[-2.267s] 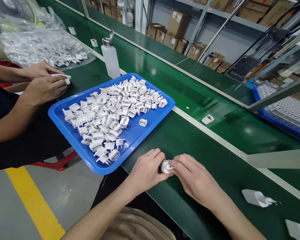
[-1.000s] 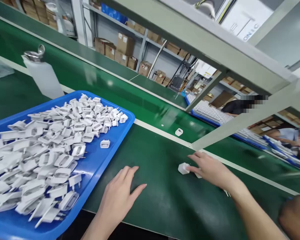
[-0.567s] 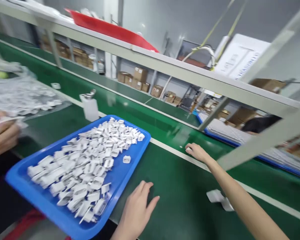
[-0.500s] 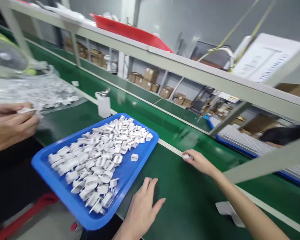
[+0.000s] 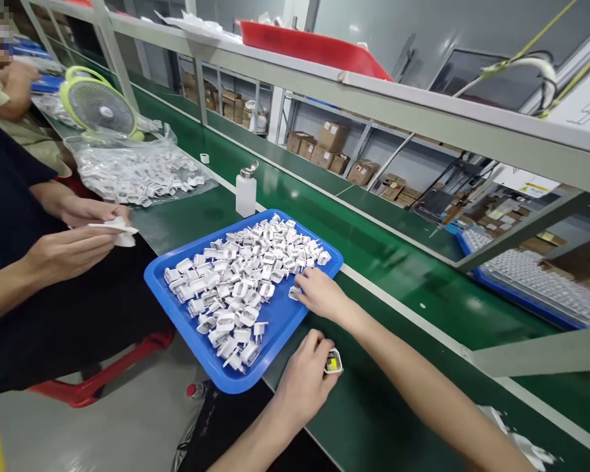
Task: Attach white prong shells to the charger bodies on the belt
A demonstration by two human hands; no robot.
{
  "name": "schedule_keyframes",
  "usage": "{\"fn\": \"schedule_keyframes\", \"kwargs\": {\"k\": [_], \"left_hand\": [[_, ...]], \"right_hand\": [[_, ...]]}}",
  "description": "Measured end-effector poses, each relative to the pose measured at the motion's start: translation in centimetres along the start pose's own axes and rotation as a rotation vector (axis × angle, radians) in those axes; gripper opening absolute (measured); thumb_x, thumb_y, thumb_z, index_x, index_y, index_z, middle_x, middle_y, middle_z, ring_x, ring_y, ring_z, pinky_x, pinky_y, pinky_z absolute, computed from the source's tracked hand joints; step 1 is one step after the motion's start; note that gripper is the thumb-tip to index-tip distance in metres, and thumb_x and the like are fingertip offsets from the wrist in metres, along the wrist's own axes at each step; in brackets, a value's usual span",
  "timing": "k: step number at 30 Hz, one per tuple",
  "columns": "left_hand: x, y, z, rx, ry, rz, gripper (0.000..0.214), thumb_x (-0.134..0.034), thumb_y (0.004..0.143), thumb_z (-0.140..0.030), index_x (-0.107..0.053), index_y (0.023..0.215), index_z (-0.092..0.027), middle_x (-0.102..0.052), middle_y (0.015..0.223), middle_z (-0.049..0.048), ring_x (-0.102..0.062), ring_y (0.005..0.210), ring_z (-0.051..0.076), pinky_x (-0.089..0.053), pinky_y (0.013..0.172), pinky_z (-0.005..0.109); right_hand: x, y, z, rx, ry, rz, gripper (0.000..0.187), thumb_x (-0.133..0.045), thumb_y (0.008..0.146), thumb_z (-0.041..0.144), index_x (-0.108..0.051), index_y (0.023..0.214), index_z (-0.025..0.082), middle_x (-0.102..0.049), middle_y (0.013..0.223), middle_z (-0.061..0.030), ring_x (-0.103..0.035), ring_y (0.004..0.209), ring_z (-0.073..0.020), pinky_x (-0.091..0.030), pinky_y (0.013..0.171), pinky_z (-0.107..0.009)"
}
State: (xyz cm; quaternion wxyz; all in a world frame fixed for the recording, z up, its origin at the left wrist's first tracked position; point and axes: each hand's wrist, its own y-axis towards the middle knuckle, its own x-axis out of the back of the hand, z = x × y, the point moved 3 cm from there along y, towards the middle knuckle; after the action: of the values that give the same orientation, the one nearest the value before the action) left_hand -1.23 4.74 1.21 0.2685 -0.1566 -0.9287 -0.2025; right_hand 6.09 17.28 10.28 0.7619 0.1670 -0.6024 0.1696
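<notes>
A blue tray heaped with several white plug pieces lies on the green belt in front of me. My right hand reaches over the tray's near right corner, its fingertips pinched on one loose white plug piece. My left hand rests at the belt's near edge, beside the tray. Its fingers are closed on a small white charger body whose open end shows yellow inside.
A white dispenser bottle stands behind the tray. A clear bag of white parts and a green desk fan lie further left. A co-worker's hands hold a white cloth at left. White wipes lie at lower right. A metal frame crosses overhead.
My right hand came back from the belt's white line to the tray and pinched a plug piece. My left hand, flat and open before, now grips a charger body. The view swung left.
</notes>
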Motion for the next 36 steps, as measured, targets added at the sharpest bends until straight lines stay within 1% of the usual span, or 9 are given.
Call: {"fn": "schedule_keyframes", "kwargs": {"k": [3, 7, 10, 15, 19, 23, 28, 32, 36], "left_hand": [[0.0, 0.1, -0.1, 0.018, -0.018, 0.001, 0.032, -0.07, 0.085, -0.01, -0.056, 0.112, -0.023, -0.059, 0.112, 0.0033, -0.066, 0.099, 0.022, -0.057, 0.084, 0.036], [0.1, 0.1, -0.3, 0.0, -0.036, 0.049, 0.02, -0.063, 0.089, -0.011, -0.055, 0.103, -0.023, -0.06, 0.105, 0.002, -0.065, 0.099, 0.022, -0.055, 0.083, 0.036], [0.2, 0.1, -0.3, -0.002, -0.068, 0.055, 0.013, -0.058, 0.092, -0.013, -0.054, 0.1, -0.023, -0.06, 0.103, 0.0016, -0.064, 0.096, 0.021, -0.053, 0.081, 0.036], [0.0, 0.1, -0.4, -0.011, -0.022, 0.069, 0.024, -0.064, 0.085, -0.012, -0.056, 0.104, -0.023, -0.062, 0.102, 0.001, -0.063, 0.093, 0.021, -0.048, 0.075, 0.033], [-0.4, 0.6, -0.6, 0.041, 0.058, 0.138, 0.022, -0.075, 0.08, -0.018, -0.056, 0.089, -0.023, -0.063, 0.087, -0.002, -0.062, 0.083, 0.022, -0.04, 0.065, 0.032], [-0.5, 0.9, -0.7, 0.118, 0.003, 0.175, 0.033, -0.084, 0.081, -0.033, -0.053, 0.084, -0.023, -0.063, 0.082, -0.0049, -0.061, 0.079, 0.018, -0.037, 0.064, 0.028], [-0.5, 0.9, -0.6, 0.121, -0.026, 0.169, 0.034, -0.086, 0.08, -0.033, -0.055, 0.089, -0.023, -0.064, 0.083, -0.0056, -0.061, 0.078, 0.016, -0.038, 0.066, 0.026], [-0.8, 0.7, -0.4, 0.092, -0.02, 0.145, 0.032, -0.083, 0.083, -0.032, -0.053, 0.086, -0.023, -0.062, 0.081, -0.0051, -0.059, 0.076, 0.016, -0.037, 0.063, 0.026], [-0.8, 0.6, -0.2, 0.073, -0.03, 0.126, 0.034, -0.084, 0.082, -0.033, -0.052, 0.086, -0.023, -0.063, 0.081, -0.0052, -0.06, 0.077, 0.017, -0.037, 0.064, 0.026]], "right_hand": [[-0.2, -0.9, 0.0, -0.018, 0.019, -0.01, 0.009, -0.062, 0.099, 0.016, -0.058, 0.091, 0.02, -0.064, 0.099, -0.0073, -0.062, 0.097, -0.0232, -0.05, 0.09, -0.036], [2.3, -6.7, -0.6, -0.056, 0.169, -0.143, 0.01, -0.043, 0.108, 0.024, -0.052, 0.104, 0.022, -0.062, 0.106, -0.0073, -0.062, 0.105, -0.022, -0.051, 0.092, -0.037], [2.9, -12.1, -1.0, -0.037, 0.429, -0.193, 0.004, -0.048, 0.107, 0.026, -0.052, 0.108, 0.024, -0.062, 0.104, -0.0047, -0.063, 0.103, -0.0204, -0.055, 0.086, -0.034], [-0.4, -17.8, -1.6, -0.049, 0.491, -0.241, 0.02, -0.067, 0.099, 0.027, -0.058, 0.117, 0.027, -0.06, 0.111, -0.0046, -0.06, 0.083, -0.0165, -0.055, 0.072, -0.029], [-2.6, -18.6, -1.5, -0.07, 0.526, -0.253, 0.015, -0.065, 0.1, 0.031, -0.066, 0.115, 0.027, -0.058, 0.11, -0.0058, -0.061, 0.085, -0.0178, -0.055, 0.072, -0.03], [-2.8, -18.8, -2.0, -0.116, 0.558, -0.294, 0.013, -0.06, 0.103, 0.029, -0.073, 0.104, 0.028, -0.058, 0.1, -0.004, -0.062, 0.083, -0.0172, -0.053, 0.07, -0.028], [-3.3, -19.0, -2.2, -0.112, 0.555, -0.404, 0.005, -0.063, 0.102, 0.025, -0.067, 0.105, 0.026, -0.063, 0.095, -0.0016, -0.061, 0.074, -0.014, -0.049, 0.062, -0.025], [-4.1, -18.7, -1.9, -0.076, 0.476, -0.394, 0.001, -0.063, 0.102, 0.025, -0.064, 0.102, 0.024, -0.061, 0.096, -0.0022, -0.06, 0.074, -0.0136, -0.047, 0.062, -0.025], [-4.0, -18.6, -1.7, -0.091, 0.402, -0.452, 0.007, -0.062, 0.103, 0.025, -0.061, 0.097, 0.023, -0.06, 0.083, -0.0002, -0.058, 0.07, -0.0146, -0.046, 0.063, -0.026]]}}
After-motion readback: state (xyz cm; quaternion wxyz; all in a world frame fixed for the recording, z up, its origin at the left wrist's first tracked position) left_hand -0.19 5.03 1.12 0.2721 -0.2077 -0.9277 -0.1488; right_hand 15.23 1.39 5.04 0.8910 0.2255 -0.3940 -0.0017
